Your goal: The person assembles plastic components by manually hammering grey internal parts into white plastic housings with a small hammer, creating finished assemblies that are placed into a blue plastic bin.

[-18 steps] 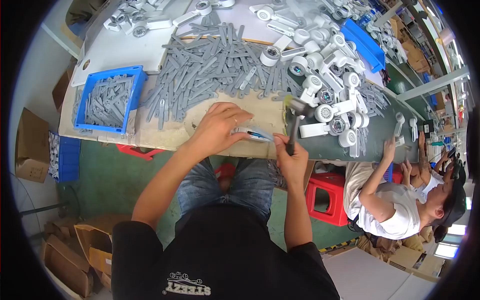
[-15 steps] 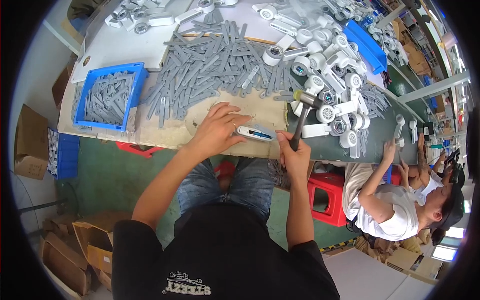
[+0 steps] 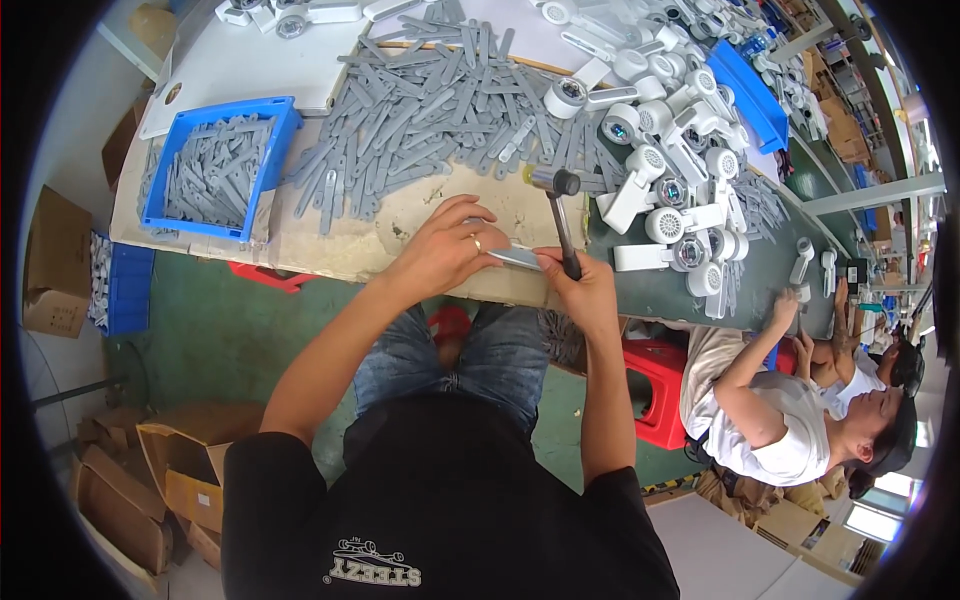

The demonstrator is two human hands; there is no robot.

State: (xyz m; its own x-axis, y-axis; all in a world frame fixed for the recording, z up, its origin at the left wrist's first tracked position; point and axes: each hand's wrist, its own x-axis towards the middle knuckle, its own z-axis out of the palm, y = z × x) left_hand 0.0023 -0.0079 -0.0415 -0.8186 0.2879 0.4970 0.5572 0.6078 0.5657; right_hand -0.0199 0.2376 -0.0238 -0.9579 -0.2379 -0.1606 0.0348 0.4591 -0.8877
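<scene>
Over the table's front edge, my left hand (image 3: 440,250) pinches one end of a slim handle piece (image 3: 517,257), its grey face showing. The thumb and fingertips of my right hand (image 3: 587,292) touch the other end. That same right hand grips a hammer (image 3: 564,232) by its dark handle, and the hammer's head stands up and away from the piece. Just beyond my hands lies a big pile of loose grey plastic strips (image 3: 400,125). White handheld fans (image 3: 665,225) with round grilled heads are heaped to the right.
At left on the table, a blue tray (image 3: 200,232) holds more grey strips. Another blue tray (image 3: 745,95) lies among the fans at the far right. A person in a white shirt (image 3: 780,425) works at right beside a red stool (image 3: 655,390). Cardboard boxes (image 3: 190,450) stand lower left.
The handle piece has turned from its open white side with blue inside to a grey face. The hammer has shifted left with my right hand, and both hands have drawn closer together.
</scene>
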